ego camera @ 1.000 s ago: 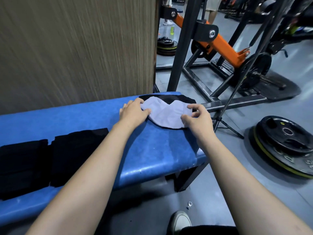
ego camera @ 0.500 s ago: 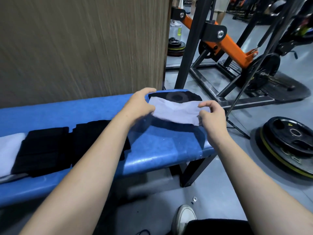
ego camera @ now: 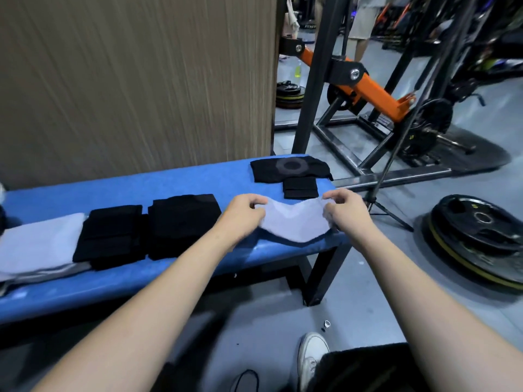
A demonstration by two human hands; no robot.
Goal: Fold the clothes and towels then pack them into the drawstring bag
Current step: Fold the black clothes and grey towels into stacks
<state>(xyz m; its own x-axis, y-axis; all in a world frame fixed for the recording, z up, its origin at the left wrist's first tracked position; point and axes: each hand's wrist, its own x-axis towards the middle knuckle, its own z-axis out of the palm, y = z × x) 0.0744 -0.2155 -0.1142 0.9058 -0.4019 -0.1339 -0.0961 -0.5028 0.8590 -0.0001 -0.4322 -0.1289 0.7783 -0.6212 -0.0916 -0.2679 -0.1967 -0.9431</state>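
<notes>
Both hands [ego camera: 246, 212] [ego camera: 343, 212] hold white cloth [ego camera: 294, 222] stretched along bench [ego camera: 169, 182].

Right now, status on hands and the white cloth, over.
Left hand and right hand each pinch an end of the white cloth, held above the blue bench. Black bag lies beyond. Nothing blocking.

A blue padded bench [ego camera: 181, 181] stands before a wood-grain wall panel [ego camera: 135, 80] on a grey gym floor, flanked by a black-and-orange steel rack [ego camera: 365, 89], stacked weight plates [ego camera: 478, 239], a tripod leg [ego camera: 387, 213] and a white sneaker [ego camera: 311, 355].
</notes>
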